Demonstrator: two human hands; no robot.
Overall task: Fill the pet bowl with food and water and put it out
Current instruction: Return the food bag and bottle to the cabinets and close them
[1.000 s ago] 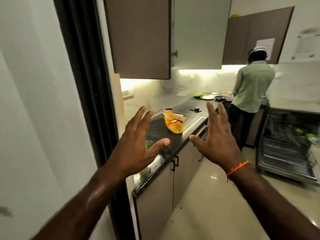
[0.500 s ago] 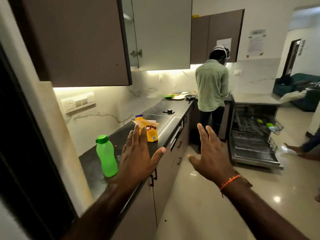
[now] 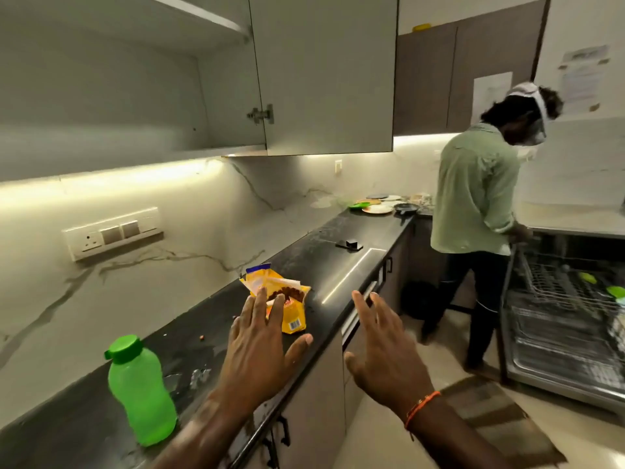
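While both hands are reaching forward with fingers spread wide and holding nothing, the left hand [image 3: 260, 346] is hovering over the near edge of the dark counter [image 3: 324, 255] and the right hand [image 3: 385, 346] is hanging out past the counter's edge, above the cabinet fronts. An orange thread [image 3: 421, 404] is circling the right wrist.

Just beyond the left fingertips, a yellow food bag [image 3: 287, 299] is lying on the counter, crumpled, its top torn open and showing brown pieces inside, with a barcode on its near corner. The left fingers are overlapping its near side in view; whether they are touching it cannot be told. To the near left, a green bottle [image 3: 140, 390] with a green cap is standing upright on the counter, well apart from the bag.

Farther along the counter, plates [image 3: 377, 208] are sitting at the far end. A person in a pale green shirt [image 3: 473, 191] is standing at the far right beside an open dishwasher [image 3: 568, 319], whose racks are pulled out. Overhead, a cupboard door [image 3: 324, 72] is standing open.
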